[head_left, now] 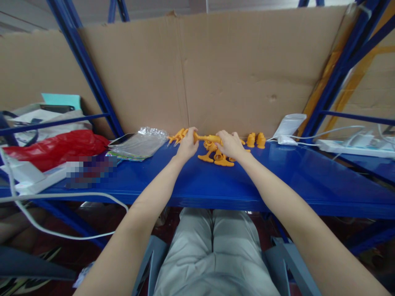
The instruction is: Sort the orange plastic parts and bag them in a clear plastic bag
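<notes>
My left hand (188,145) and my right hand (230,144) are both closed on an orange plastic part (210,138), which runs crosswise between them above the blue shelf top (286,176). The fingertips are partly hidden, so I cannot tell whether it is one piece or two joined. Just below and between the hands lie several orange handle-like pieces (224,163) with curved ends. Left of my left hand is a group of orange branched pieces (177,137) with small metal-looking bits. To the right of my right hand, two orange knob-like pieces (256,140) stand upright.
A clear plastic bag (140,144) and a red bag (68,148) lie at left, near a white power strip (46,179) with a looping white cable (61,237). Another power strip (354,148) is at right. Cardboard (231,70) backs the shelf between blue posts.
</notes>
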A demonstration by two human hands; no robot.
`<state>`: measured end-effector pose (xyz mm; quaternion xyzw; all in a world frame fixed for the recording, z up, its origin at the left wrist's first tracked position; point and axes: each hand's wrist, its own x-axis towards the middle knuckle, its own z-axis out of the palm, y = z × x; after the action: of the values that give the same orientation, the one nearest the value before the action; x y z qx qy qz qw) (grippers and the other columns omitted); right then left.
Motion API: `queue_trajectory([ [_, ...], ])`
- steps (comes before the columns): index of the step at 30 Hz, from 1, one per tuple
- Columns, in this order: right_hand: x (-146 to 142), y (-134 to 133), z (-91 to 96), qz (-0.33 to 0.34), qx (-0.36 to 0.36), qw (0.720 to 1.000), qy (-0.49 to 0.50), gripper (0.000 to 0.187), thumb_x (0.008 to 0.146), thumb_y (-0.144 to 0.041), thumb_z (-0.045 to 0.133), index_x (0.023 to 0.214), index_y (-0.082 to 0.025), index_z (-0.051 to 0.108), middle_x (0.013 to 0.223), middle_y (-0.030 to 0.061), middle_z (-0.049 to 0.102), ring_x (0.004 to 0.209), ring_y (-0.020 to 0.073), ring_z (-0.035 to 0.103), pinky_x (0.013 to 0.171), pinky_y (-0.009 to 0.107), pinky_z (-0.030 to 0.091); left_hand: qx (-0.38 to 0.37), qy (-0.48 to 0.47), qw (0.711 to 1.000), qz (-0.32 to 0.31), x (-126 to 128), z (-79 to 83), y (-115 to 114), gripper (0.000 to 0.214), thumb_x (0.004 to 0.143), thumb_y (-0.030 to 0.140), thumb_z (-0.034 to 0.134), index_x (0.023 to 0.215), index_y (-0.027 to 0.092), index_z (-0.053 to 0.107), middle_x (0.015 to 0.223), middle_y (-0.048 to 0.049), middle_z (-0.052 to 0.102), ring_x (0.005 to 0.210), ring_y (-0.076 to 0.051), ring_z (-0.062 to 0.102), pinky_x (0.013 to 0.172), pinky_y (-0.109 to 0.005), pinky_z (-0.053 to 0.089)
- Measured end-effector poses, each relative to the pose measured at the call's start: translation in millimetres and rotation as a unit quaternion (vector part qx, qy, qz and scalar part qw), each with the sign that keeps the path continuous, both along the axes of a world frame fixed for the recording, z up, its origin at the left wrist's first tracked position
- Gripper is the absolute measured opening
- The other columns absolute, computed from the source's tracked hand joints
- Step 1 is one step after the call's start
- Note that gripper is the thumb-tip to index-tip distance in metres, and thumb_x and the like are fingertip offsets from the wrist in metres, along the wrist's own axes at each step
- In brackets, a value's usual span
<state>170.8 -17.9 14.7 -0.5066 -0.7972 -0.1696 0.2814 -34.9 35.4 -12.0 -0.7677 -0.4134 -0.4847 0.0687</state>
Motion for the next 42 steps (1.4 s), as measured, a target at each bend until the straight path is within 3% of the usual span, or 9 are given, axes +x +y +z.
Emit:
queue_trajectory([
  [3, 1.9, 7.5, -4.1, 0.065, -0.05, 0.988, 0.129, 0.026, 0.091, -0.034, 0.058, 0.111, -0.017, 0.059, 0.105, 0.0113, 0.07, 0.096, 0.0264, 0.065, 0.083, 0.037, 0.044, 0.015, 0.001, 1.0, -0.003, -1.4, -0.1, -1.6, 0.047, 0.082, 0.009, 0.051, 0.127, 0.022, 0.044, 0.119, -0.0103, 0.067, 0.104, -0.022, 0.068, 0.093, -0.039, 0.053],
  [5, 1.8, 12.8, -5.4, 0.106, -0.1, 0.961, 0.235, 0.024, 0.094, -0.039, 0.056, 0.105, -0.018, 0.059, 0.094, 0.0074, 0.07, 0.081, 0.0215, 0.065, 0.074, 0.033, 0.047, 0.023, -0.002, 1.0, 0.002, -1.4, 0.2, -2.4, 0.05, 0.085, 0.01, 0.05, 0.133, 0.022, 0.041, 0.128, -0.0127, 0.064, 0.113, -0.024, 0.065, 0.097, -0.041, 0.052],
  [9, 0.1, 18.3, -4.2, 0.134, -0.227, 0.867, 0.422, 0.03, 0.097, -0.049, 0.051, 0.089, -0.02, 0.057, 0.074, 0.0029, 0.066, 0.054, 0.0128, 0.057, 0.057, 0.027, 0.047, 0.036, 0.002, 0.999, 0.007, -1.6, 1.1, -3.0, 0.056, 0.087, 0.012, 0.048, 0.141, 0.024, 0.035, 0.136, -0.0132, 0.061, 0.122, -0.025, 0.061, 0.1, -0.043, 0.051],
  [14, 0.7, 11.7, 1.7, 0.15, -0.377, 0.741, 0.535, 0.033, 0.098, -0.046, 0.053, 0.077, -0.02, 0.057, 0.061, 0.0008, 0.062, 0.045, 0.0104, 0.049, 0.051, 0.026, 0.047, 0.037, 0.033, 0.999, 0.005, -3.2, 2.7, -4.3, 0.053, 0.089, 0.013, 0.047, 0.141, 0.02, 0.039, 0.136, -0.016, 0.061, 0.125, -0.027, 0.059, 0.106, -0.046, 0.047],
  [19, -0.5, 8.0, 6.2, 0.152, -0.424, 0.681, 0.577, 0.028, 0.099, -0.029, 0.055, 0.073, -0.018, 0.059, 0.057, 0.0002, 0.06, 0.048, 0.01, 0.047, 0.054, 0.024, 0.048, 0.039, 0.053, 0.998, 0.004, -1.8, 2.5, -5.6, 0.052, 0.089, 0.012, 0.046, 0.141, 0.019, 0.041, 0.137, -0.0158, 0.06, 0.127, -0.028, 0.058, 0.109, -0.047, 0.044],
  [24, -2.9, 10.2, 6.1, 0.141, -0.383, 0.713, 0.571, 0.028, 0.096, -0.023, 0.058, 0.068, -0.018, 0.059, 0.056, 0.0006, 0.059, 0.047, 0.0101, 0.048, 0.053, 0.024, 0.046, 0.058, 0.049, 0.997, 0.005, 0.7, 0.8, -3.4, 0.054, 0.088, 0.009, 0.045, 0.141, 0.018, 0.042, 0.133, -0.0169, 0.061, 0.128, -0.029, 0.057, 0.111, -0.049, 0.043],
  [32, -2.9, 18.7, -0.2, 0.12, -0.261, 0.853, 0.435, 0.028, 0.087, -0.037, 0.069, 0.072, -0.021, 0.052, 0.052, -0.0053, 0.049, 0.045, 0.0086, 0.043, 0.045, 0.022, 0.036, 0.042, 0.03, 0.999, 0.014, 1.5, -0.8, 0.2, 0.052, 0.087, 0.01, 0.049, 0.138, 0.017, 0.041, 0.128, -0.0172, 0.063, 0.124, -0.03, 0.059, 0.108, -0.049, 0.046],
  [38, -1.5, 23.1, -0.7, 0.094, -0.134, 0.931, 0.325, 0.017, 0.087, -0.033, 0.062, 0.084, -0.019, 0.054, 0.071, -0.0011, 0.058, 0.065, 0.0141, 0.054, 0.062, 0.026, 0.042, 0.017, 0.006, 1.0, 0.014, 2.6, 0.7, -0.8, 0.049, 0.084, 0.009, 0.052, 0.132, 0.017, 0.044, 0.127, -0.0168, 0.064, 0.12, -0.029, 0.062, 0.105, -0.047, 0.049],
  [42, 3.7, 19.2, 1.0, 0.098, -0.098, 0.96, 0.241, 0.018, 0.091, -0.033, 0.056, 0.099, -0.017, 0.055, 0.084, 0.0039, 0.064, 0.076, 0.018, 0.059, 0.071, 0.03, 0.044, 0.0, -0.013, 1.0, 0.023, 5.6, 4.5, -5.4, 0.046, 0.083, 0.007, 0.053, 0.127, 0.015, 0.046, 0.128, -0.0179, 0.063, 0.121, -0.029, 0.062, 0.104, -0.045, 0.05],
])
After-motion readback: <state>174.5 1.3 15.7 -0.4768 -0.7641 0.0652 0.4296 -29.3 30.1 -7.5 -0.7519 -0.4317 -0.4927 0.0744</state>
